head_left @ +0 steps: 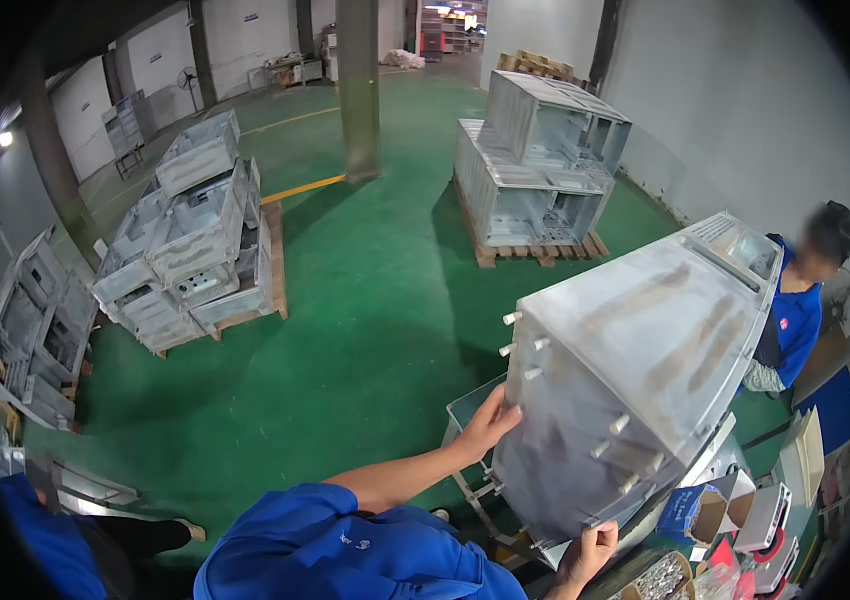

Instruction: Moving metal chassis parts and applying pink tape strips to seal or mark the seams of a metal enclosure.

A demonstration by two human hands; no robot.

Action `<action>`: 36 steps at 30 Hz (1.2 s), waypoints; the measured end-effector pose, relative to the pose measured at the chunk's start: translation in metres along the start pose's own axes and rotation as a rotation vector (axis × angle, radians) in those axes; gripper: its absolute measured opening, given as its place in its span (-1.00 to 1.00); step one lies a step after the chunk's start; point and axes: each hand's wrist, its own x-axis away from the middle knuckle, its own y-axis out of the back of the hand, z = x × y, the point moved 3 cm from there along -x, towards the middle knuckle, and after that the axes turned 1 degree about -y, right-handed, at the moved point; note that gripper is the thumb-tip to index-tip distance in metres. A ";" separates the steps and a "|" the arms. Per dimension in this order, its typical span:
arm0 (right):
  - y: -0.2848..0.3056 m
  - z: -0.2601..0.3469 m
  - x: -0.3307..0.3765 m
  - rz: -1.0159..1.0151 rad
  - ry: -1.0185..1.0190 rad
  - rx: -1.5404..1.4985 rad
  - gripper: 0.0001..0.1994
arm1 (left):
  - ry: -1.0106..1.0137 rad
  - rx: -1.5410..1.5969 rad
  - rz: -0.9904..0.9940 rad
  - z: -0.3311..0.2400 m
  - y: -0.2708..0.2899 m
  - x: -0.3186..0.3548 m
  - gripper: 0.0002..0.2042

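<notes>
A large grey metal cabinet (645, 340) with brown smears on its top face lies on a stand in front of me to the right. Several short white plugs (620, 424) stick out of its near end. My left hand (490, 425) is closed around the left edge of that end, thumb on the face. Down by the cabinet's lower near corner, my right hand (595, 550) has its fingers curled together. Whatever they hold, if anything, is hidden. At the cabinet's far right side a co-worker in blue (795, 320) is bent close, one gloved hand low beside it.
Open cardboard boxes (695, 515) and a tray of small metal parts (660, 580) sit at the lower right. Stacked metal housings stand on pallets at left (195, 230) and far right (545, 200). A pillar (359, 90) rises mid-floor. Another person (55, 540) is at lower left.
</notes>
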 end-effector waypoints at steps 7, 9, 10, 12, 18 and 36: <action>-0.051 0.010 -0.016 0.264 0.152 0.311 -0.79 | -0.013 -0.026 -0.064 0.008 0.041 -0.019 -0.42; -0.070 0.007 -0.024 0.337 0.203 0.406 -0.75 | 0.020 -0.014 -0.092 0.008 0.056 -0.025 -0.39; -0.077 0.005 -0.030 0.351 0.212 0.425 -0.74 | 0.037 -0.008 -0.101 0.005 0.063 -0.030 -0.37; -0.091 -0.002 -0.040 0.398 0.233 0.464 -0.73 | 0.042 -0.021 -0.139 0.007 0.079 -0.041 -0.37; -0.152 -0.003 -0.048 0.473 0.260 0.786 -0.77 | 0.215 -0.101 -0.206 0.028 0.130 -0.051 -0.36; -0.333 -0.067 -0.046 0.823 -0.135 1.014 -0.84 | 0.493 0.455 -0.140 0.011 0.274 0.005 -0.26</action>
